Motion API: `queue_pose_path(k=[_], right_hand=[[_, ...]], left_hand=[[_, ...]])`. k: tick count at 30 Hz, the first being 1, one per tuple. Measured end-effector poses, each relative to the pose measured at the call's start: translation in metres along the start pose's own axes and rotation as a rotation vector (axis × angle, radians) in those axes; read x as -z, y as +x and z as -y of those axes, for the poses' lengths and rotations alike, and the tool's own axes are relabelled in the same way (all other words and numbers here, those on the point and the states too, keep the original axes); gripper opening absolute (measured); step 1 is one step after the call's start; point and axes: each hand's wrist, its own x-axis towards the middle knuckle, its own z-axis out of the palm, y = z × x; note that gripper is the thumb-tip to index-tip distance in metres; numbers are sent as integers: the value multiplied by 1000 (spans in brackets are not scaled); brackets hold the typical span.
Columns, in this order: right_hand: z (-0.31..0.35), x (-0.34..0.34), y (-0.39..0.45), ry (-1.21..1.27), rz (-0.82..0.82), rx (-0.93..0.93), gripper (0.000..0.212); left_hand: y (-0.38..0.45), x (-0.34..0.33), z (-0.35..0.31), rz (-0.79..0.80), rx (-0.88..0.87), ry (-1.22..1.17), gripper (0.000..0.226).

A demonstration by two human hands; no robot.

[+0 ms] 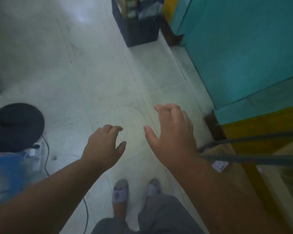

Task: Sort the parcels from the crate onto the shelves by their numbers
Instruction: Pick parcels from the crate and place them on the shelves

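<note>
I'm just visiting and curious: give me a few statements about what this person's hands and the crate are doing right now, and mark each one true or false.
1. Both hands hold nothing. True: the left hand and the right hand are out in front with relaxed fingers.
2. The dark crate stands on the floor beside the teal cabinet. True.
3. The crate is empty. False: parcels show inside it.
4. The right hand is touching the crate. False: the crate stands well ahead of both hands.
5. The person is barefoot. False: grey slippers are on the feet.
</note>
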Motion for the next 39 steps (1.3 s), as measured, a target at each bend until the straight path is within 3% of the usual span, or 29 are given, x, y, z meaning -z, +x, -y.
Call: queue_pose_path(k=[11,16,19,24,29,33,39], right_hand=[[78,86,304,13,-53,155,63],[136,100,458,28,-90,173,62],[169,89,545,36,-119,153,58],[205,75,669,80,-204,8,53],[201,87,772,45,-260,-142,57],[169,74,856,20,-288,-241,58],[136,63,984,-6,-214,-322,56]], left_hand=[[243,209,9,-178,1,13,52],[342,297,51,-205,31,-12,53],[414,336,91,-239,34,-52,50],[550,415,124,-231,-131,-50,46],[684,484,112,-125,-245,6,48],[802,494,95,-64,-331,12,42],[944,526,92,23,-352,87,43]])
